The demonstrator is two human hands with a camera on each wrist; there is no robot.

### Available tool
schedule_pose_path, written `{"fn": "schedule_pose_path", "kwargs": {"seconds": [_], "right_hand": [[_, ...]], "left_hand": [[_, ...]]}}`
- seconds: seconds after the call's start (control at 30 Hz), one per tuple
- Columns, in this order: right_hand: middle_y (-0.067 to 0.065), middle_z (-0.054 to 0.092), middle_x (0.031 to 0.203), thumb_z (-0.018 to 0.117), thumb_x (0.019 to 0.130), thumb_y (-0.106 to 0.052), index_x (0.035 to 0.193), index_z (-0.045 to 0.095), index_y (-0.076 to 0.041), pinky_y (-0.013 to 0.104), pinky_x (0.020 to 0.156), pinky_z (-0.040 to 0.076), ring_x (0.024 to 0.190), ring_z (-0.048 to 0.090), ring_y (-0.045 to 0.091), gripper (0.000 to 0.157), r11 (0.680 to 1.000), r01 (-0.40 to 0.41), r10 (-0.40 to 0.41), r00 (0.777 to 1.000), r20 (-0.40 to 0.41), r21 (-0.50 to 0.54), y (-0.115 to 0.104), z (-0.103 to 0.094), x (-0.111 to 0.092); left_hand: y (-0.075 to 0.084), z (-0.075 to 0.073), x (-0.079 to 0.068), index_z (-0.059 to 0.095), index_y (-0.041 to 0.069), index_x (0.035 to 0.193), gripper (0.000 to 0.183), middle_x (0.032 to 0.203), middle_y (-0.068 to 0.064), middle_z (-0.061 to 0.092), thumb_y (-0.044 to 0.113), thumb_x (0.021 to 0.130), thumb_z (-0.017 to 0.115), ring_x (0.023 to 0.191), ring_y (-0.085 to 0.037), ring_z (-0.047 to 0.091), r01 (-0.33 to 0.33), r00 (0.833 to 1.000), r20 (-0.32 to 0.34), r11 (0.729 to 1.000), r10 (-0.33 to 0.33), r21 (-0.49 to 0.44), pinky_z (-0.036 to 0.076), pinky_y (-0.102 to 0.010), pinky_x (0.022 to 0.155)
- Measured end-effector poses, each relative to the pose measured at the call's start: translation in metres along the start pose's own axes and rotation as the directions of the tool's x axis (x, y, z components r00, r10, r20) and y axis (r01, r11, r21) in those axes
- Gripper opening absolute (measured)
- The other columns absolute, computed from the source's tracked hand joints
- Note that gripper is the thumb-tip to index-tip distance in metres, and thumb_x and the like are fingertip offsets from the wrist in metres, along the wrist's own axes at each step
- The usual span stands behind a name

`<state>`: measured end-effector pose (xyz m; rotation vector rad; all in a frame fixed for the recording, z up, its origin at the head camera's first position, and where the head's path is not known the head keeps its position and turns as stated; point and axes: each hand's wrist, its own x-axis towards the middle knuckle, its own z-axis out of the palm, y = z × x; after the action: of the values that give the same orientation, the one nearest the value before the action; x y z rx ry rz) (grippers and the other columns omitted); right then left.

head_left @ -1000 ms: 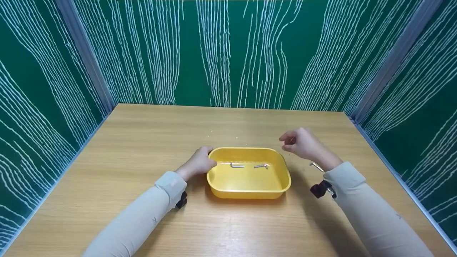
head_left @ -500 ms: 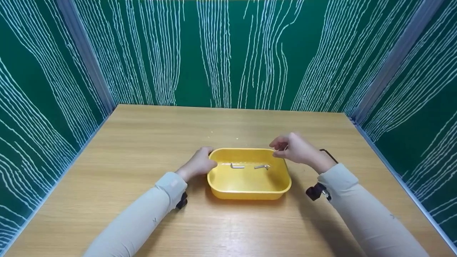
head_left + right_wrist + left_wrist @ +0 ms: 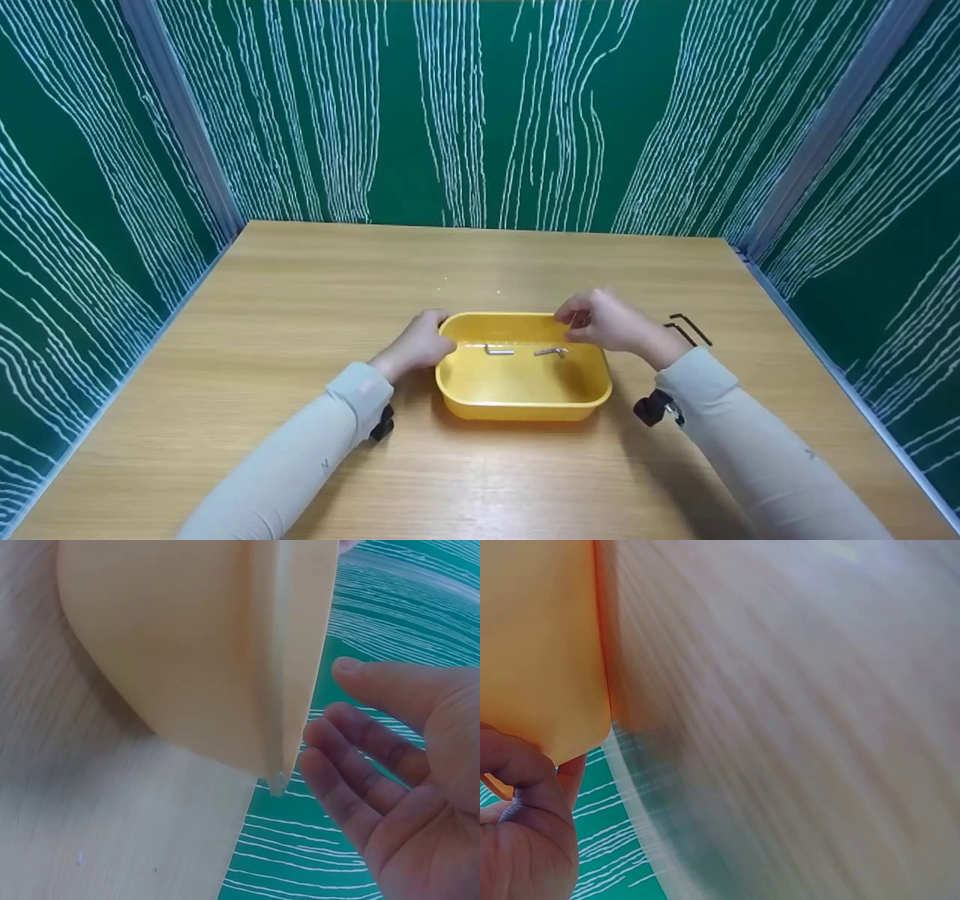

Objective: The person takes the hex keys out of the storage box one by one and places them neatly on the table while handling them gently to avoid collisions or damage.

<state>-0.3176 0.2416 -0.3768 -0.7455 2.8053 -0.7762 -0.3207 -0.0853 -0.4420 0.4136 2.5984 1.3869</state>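
A yellow plastic tray (image 3: 525,412) sits on the table, with silver L-shaped hex keys (image 3: 499,350) lying on its floor. My left hand (image 3: 416,345) grips the tray's left rim; in the left wrist view the thumb is bent at the tray's wall. Over the back right corner is my right hand (image 3: 604,321), fingers slightly bent. The right wrist view shows that hand (image 3: 405,757) with thumb and fingers apart, nothing between them, and fingertips close to the tray's rim (image 3: 281,690). Black hex keys (image 3: 691,328) lie on the table just beyond the right wrist.
The wooden table (image 3: 337,270) meets green walls (image 3: 390,150) with white streaks at its back and sides. Tiny pale specks (image 3: 445,279) dot the table behind the tray. Both forearms wear light sleeves (image 3: 300,450) with a black wrist camera (image 3: 651,409) at the cuff.
My right hand has moved left and toward me, from beside the tray to over its back right corner, uncovering black hex keys on the table. The left hand and tray stay put.
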Motion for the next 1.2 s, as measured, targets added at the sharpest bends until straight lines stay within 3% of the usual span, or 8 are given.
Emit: {"fn": "schedule_pose_path", "kwargs": {"seconds": [0.43,0.87,1.2], "right_hand": [[0.025,0.078,0.114,0.082,0.09,0.004,0.118,0.079,0.005,0.045,0.087,0.068,0.089,0.073,0.026,0.028,0.999,0.035,-0.035,0.999,0.02,-0.011,-0.003,0.008,0.005],[0.019,0.078,0.119,0.085,0.09,0.0,0.121,0.081,-0.002,0.048,0.097,0.065,0.101,0.07,0.03,0.031,0.998,0.003,0.004,0.995,0.096,-0.069,-0.007,0.016,0.004],[0.012,0.079,0.114,0.084,0.091,0.0,0.121,0.082,-0.008,0.047,0.098,0.065,0.101,0.07,0.028,0.031,0.992,0.002,0.016,0.99,0.14,-0.129,-0.009,0.024,0.007]], "left_hand": [[0.0,0.0,0.001,0.068,-0.006,0.123,0.038,0.103,-0.012,0.068,-0.005,0.087,0.058,0.086,-0.019,0.063,0.018,1.0,0.001,1.0,-0.018,0.011,0.06,-0.03,0.077],[-0.001,0.001,0.003,0.066,-0.007,0.131,0.042,0.111,-0.015,0.07,-0.004,0.089,0.059,0.088,-0.019,0.066,0.04,0.999,0.014,0.999,-0.04,-0.008,0.064,-0.032,0.08],[0.0,0.001,0.003,0.065,-0.006,0.133,0.044,0.113,-0.015,0.07,-0.003,0.09,0.059,0.092,-0.021,0.066,0.055,0.998,0.012,0.998,-0.055,0.001,0.064,-0.034,0.082]]}}
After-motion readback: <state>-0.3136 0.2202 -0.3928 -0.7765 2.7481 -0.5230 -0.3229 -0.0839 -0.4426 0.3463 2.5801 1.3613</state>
